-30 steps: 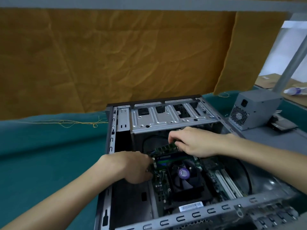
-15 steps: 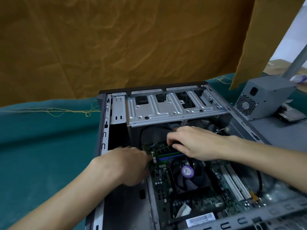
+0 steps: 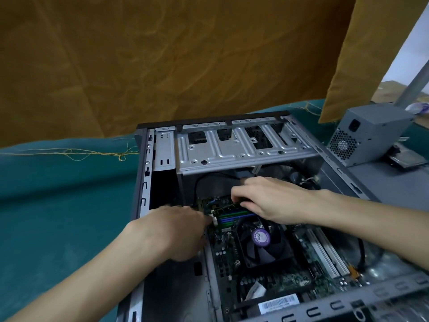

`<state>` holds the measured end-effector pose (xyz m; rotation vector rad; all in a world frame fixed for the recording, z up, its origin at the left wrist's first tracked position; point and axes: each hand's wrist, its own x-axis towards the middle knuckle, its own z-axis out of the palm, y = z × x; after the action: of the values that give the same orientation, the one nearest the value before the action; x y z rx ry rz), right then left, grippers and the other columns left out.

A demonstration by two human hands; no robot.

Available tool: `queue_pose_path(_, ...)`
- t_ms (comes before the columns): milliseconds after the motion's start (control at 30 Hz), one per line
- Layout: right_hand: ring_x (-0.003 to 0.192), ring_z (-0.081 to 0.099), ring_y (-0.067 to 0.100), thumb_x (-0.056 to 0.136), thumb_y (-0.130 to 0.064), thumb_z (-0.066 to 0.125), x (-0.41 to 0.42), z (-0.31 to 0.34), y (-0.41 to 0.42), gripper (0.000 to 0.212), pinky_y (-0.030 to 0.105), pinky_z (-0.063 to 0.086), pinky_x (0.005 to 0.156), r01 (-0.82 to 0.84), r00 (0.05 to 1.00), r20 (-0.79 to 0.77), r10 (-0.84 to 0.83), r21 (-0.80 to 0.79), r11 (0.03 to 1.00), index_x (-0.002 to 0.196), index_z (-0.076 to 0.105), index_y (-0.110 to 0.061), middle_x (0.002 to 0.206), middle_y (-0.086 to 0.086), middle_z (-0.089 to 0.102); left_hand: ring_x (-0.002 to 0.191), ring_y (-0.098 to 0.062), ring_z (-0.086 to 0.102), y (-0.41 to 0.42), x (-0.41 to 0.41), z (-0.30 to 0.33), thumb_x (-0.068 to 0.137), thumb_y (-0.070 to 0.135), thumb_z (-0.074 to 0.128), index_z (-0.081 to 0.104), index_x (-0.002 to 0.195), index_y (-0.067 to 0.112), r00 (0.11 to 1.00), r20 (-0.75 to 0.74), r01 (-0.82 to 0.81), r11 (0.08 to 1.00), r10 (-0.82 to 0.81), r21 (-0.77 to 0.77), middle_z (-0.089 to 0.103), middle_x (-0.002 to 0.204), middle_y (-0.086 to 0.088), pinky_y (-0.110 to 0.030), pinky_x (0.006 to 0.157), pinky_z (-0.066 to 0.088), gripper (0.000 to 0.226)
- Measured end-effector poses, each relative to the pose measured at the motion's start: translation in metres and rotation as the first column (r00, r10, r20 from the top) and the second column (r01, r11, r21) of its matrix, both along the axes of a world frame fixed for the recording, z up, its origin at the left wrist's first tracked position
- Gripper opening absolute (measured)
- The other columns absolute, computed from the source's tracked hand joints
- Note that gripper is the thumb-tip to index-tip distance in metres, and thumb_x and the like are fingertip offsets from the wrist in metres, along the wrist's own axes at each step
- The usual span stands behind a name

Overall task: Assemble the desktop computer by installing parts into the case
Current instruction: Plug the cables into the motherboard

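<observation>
RAM stick (image 3: 226, 204) sat tilted over the slots (image 3: 234, 217) inside the case (image 3: 246, 156), pinched in your right hand (image 3: 267, 201). Left hand (image 3: 176, 226) was by the slot end; couldn't tell its grip. Thin, stiff, fragile board, so I'd hold the edges and press evenly.

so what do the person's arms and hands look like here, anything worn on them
Both are bare. The left hand and right hand wear no gloves, and no rings, watch or wrist strap show. The forearms are uncovered as far as the picture's edges, with no sleeve in sight. Fingertips are mostly hidden inside the computer case, so nails cannot be judged.
</observation>
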<state>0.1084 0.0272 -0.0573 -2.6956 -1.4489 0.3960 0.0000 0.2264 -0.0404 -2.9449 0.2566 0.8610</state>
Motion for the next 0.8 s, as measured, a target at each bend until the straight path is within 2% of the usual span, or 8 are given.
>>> queue_pose_path(67,0.102,0.056,0.023,0.107,-0.030,0.050,0.000,0.000,0.000,0.012,0.040,0.049,0.084,0.009,1.000,-0.024,-0.009,0.004,1.000,0.118,0.054,-0.029,0.104,-0.005,0.051,0.136,-0.028,0.050,0.000,-0.001,-0.001,0.105,0.040,0.043,0.029,0.157,0.037,1.000,0.001,0.002,1.000,-0.002,0.004,0.051,0.149,-0.003,-0.043,0.111,0.039,0.053)
queue_pose_path(233,0.101,0.064,0.020,0.098,-0.028,0.065,0.004,0.003,0.006,0.007,0.039,0.053,0.085,0.018,1.000,0.024,-0.019,0.026,0.999,0.105,0.069,-0.028,0.105,-0.006,0.069,0.132,-0.029,0.054,0.001,-0.001,-0.002,0.105,0.043,0.042,0.035,0.153,0.033,1.000,0.025,0.018,1.000,-0.018,0.001,0.054,0.145,-0.004,-0.043,0.108,0.043,0.050)
queue_pose_path(300,0.097,0.066,0.017,0.095,-0.025,0.071,0.005,0.003,0.010,0.009,0.036,0.054,0.083,0.030,1.000,0.009,-0.030,0.035,0.999,0.103,0.074,-0.026,0.100,-0.009,0.070,0.131,-0.030,0.054,0.002,-0.002,-0.003,0.105,0.045,0.042,0.029,0.156,0.031,0.999,0.038,0.020,1.000,-0.020,0.002,0.052,0.146,-0.005,-0.042,0.107,0.043,0.055)
queue_pose_path(367,0.084,0.065,0.011,0.090,-0.022,0.076,0.007,0.001,0.013,0.011,0.029,0.052,0.074,0.054,0.999,0.004,-0.054,0.063,0.997,0.101,0.077,-0.025,0.087,-0.013,0.068,0.132,-0.029,0.054,0.003,-0.002,-0.003,0.105,0.046,0.041,0.017,0.160,0.033,0.998,0.060,0.028,1.000,-0.028,0.004,0.050,0.147,-0.004,-0.041,0.106,0.043,0.061)
queue_pose_path(433,0.070,0.058,0.007,0.085,-0.020,0.078,0.009,-0.001,0.015,0.014,0.025,0.045,0.066,0.061,0.997,0.047,-0.065,0.079,0.995,0.097,0.077,-0.027,0.075,-0.014,0.066,0.134,-0.028,0.051,0.003,-0.002,-0.003,0.105,0.045,0.040,0.008,0.161,0.038,0.996,0.076,0.043,0.999,-0.043,0.008,0.046,0.150,-0.003,-0.039,0.106,0.042,0.065)
queue_pose_path(533,0.068,0.055,0.008,0.082,-0.019,0.079,0.011,-0.003,0.016,0.012,0.027,0.047,0.065,0.062,0.996,0.058,-0.066,0.067,0.996,0.091,0.076,-0.027,0.065,-0.017,0.057,0.135,-0.027,0.051,0.003,0.000,-0.005,0.106,0.038,0.039,0.006,0.161,0.041,0.995,0.085,0.058,0.998,-0.059,0.009,0.045,0.152,-0.002,-0.038,0.106,0.043,0.064)
queue_pose_path(700,0.073,0.056,0.007,0.084,-0.032,0.079,0.015,-0.001,0.016,0.010,0.029,0.049,0.066,0.052,0.996,0.066,-0.054,0.026,0.998,0.087,0.071,-0.028,0.076,-0.016,0.063,0.133,-0.027,0.054,0.004,0.002,-0.008,0.105,0.029,0.041,0.009,0.161,0.041,0.995,0.055,0.075,0.996,-0.077,0.048,0.050,0.150,-0.002,-0.039,0.106,0.045,0.066)
queue_pose_path(800,0.065,0.056,0.004,0.088,-0.040,0.075,0.025,0.003,0.003,0.022,0.026,0.041,0.055,0.142,0.989,0.051,-0.140,-0.034,0.989,0.077,0.061,-0.026,0.065,-0.015,0.058,0.130,-0.027,0.056,0.004,0.001,-0.006,0.105,0.028,0.042,0.012,0.161,0.040,0.995,0.053,0.078,0.996,-0.080,0.050,0.052,0.147,-0.001,-0.039,0.105,0.046,0.065)
